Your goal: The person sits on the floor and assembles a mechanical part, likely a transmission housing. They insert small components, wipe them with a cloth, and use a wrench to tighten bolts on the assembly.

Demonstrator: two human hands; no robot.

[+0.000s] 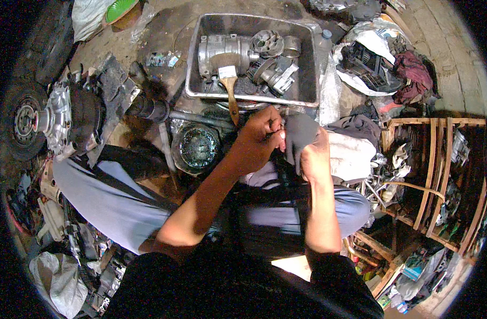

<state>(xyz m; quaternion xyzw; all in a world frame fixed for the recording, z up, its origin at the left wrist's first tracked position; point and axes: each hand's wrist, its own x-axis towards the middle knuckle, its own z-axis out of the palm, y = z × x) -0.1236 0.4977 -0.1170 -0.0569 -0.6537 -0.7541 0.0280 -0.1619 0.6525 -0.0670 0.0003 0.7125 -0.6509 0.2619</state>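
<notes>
My left hand [258,139] and my right hand [313,155] meet in front of me, above my knees. The right hand grips a dark grey rag [298,134] bunched over something I cannot make out. My left hand's fingers are closed and pinch at the rag's left edge, on a small part mostly hidden by the cloth. Just beyond my hands stands a metal tray [193,72] holding a silver compressor body [222,50], round pulley parts [267,42] and a wooden-handled brush [231,87] that leans over the tray's front rim.
A round dark clutch-like part [197,148] lies on the ground left of my hands. A gearbox housing [60,119] and a wheel [23,122] sit far left. Rags and bags [384,58] pile at right, above a wooden rack [429,175] full of parts.
</notes>
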